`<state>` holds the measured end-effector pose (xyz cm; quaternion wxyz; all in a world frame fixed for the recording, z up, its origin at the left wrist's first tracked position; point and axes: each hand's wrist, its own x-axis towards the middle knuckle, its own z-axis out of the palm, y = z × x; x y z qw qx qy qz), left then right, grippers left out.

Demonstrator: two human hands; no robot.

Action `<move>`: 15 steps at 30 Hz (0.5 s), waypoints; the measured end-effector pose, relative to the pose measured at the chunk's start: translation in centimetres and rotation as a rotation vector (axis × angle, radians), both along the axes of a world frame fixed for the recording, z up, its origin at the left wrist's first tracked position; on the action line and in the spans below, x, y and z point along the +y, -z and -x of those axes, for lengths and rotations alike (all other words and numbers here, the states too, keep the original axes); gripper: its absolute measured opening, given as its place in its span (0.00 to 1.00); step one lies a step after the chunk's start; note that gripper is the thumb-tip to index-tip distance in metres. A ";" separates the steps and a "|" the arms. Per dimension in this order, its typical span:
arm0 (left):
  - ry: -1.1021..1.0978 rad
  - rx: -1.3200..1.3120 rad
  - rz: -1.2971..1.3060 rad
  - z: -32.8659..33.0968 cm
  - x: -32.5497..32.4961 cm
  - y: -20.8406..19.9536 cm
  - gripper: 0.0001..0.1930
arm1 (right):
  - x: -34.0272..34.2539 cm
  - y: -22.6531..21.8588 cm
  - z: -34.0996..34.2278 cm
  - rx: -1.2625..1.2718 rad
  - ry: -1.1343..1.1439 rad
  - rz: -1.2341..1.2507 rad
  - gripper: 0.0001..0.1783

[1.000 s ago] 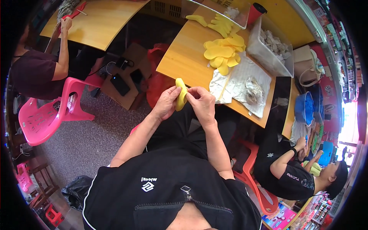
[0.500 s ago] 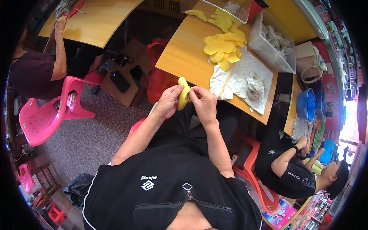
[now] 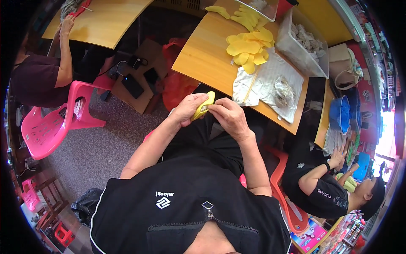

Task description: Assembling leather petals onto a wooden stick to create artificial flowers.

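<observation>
My left hand [image 3: 187, 109] is closed around a small yellow fabric piece [image 3: 206, 103], long and rounded, held above my lap just off the table's near edge. A pale patch shows at an opening along its side. My right hand [image 3: 231, 117] is closed in a pinch, with thumb and fingertips right at that opening; what lies between them is too small to make out. Beyond my hands, a pile of flat yellow oval pieces [image 3: 249, 47] lies on the wooden table [image 3: 203, 55], close to a white cloth [image 3: 245, 86].
A clear plastic bag [image 3: 284, 91] rests on the white cloth. A clear bin [image 3: 298, 51] of greyish stuff stands at the table's right. One person [image 3: 321, 182] sits to my right, another [image 3: 40, 80] to my left by a pink chair [image 3: 55, 127]. Phones [image 3: 133, 86] lie on a low board.
The yellow piece has tipped over to the right, its opening now turned toward my right hand. My right hand has moved slightly right and down. The person on the right has spread their hands.
</observation>
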<state>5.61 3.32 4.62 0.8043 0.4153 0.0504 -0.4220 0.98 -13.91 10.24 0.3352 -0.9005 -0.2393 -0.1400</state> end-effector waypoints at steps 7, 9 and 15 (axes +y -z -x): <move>0.056 -0.040 -0.136 0.1 -0.3 -0.6 0.14 | 0.0 0.2 0.5 -0.046 -0.013 0.038 0.10; 0.070 -0.039 -0.133 0.1 -0.4 -0.3 0.15 | 0.0 0.4 0.7 -0.043 -0.031 0.037 0.10; 0.058 -0.036 -0.160 0.1 -0.3 -0.2 0.14 | 0.3 0.8 0.9 -0.056 0.032 0.136 0.08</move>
